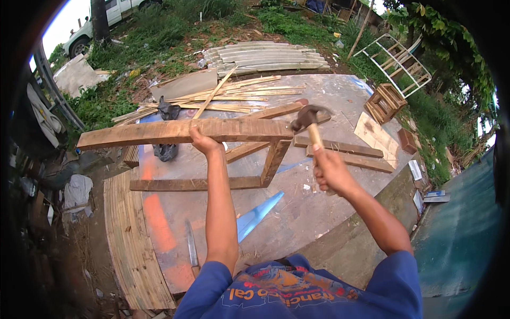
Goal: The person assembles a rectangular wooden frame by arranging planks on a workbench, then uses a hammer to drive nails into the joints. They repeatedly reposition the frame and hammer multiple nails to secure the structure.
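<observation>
My left hand (pixel 205 141) grips a long brown wooden beam (pixel 143 133) near its middle, thumb on the near face, the other fingers mostly hidden. The beam forms the raised top of a wooden frame; a short crosspiece (pixel 275 159) joins its right end to a lower beam (pixel 196 184) closer to me. In my right hand (pixel 332 171) is a claw hammer (pixel 315 137), closed around its light wooden handle. The slightly blurred hammer head is by the beam's right end; whether they touch I cannot tell. A blue-tinted handsaw blade (pixel 260 215) and a knife-like blade (pixel 191 242) lie nearer me.
Loose beams (pixel 350 159) and thin wooden strips (pixel 249 95) lie on the worn work surface (pixel 297 228). A black plastic bag (pixel 167 153) sits partly behind the frame. Boards (pixel 130 234) line the left; a wooden crate (pixel 385 103) and corrugated sheets (pixel 265 57) stand farther off.
</observation>
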Tool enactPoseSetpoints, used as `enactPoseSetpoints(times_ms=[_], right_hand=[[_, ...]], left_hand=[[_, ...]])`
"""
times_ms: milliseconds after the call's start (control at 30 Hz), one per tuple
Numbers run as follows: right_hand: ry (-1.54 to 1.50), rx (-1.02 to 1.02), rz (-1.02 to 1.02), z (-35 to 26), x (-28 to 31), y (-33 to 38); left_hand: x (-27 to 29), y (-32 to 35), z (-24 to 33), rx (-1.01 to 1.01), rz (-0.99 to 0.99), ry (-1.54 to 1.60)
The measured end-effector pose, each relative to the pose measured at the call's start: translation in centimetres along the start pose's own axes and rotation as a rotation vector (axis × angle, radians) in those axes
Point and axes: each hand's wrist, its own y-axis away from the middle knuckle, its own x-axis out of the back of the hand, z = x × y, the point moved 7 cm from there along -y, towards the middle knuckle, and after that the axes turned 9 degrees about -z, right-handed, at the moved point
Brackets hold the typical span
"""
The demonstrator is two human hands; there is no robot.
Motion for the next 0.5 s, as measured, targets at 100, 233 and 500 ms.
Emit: enactPoseSetpoints(times_ms=[100, 233, 500], right_hand=[[-0.124, 0.183, 0.074, -6.4, 2.9, 3.5], [-0.037, 0.865, 0.199, -19.1, 4.9, 8.9], [0.209, 0.313, 0.029, -2.3, 0.8, 0.0]], left_hand=[[-1.7, 0.4, 0.0, 0.031, -0.042, 0.048], [-0.6, -0.2, 1.1, 0.033, -0.047, 0.028], [-2.1, 0.5, 0.5, 0.02, 0.006, 0.007]])
